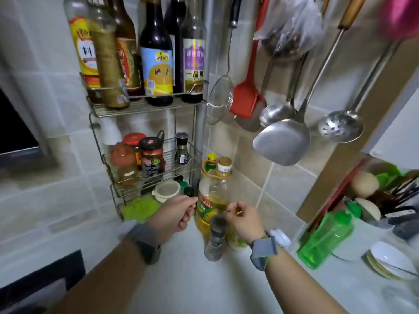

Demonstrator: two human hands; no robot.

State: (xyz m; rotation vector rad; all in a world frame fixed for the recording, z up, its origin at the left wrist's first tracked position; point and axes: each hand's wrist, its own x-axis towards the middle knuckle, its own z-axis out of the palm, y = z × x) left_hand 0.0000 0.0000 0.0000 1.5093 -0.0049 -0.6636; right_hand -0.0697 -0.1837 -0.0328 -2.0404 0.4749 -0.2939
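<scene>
Left hand point(179, 215) and right hand point(246, 220) beside oil bottle point(212, 198), near grinder point(215, 240).

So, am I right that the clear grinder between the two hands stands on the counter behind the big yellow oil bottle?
Not quite: the grinder stands in front of the oil bottle, nearer the camera, not behind it. The rest holds: it is on the counter, between the left hand and the right hand, as the head view shows.
</scene>
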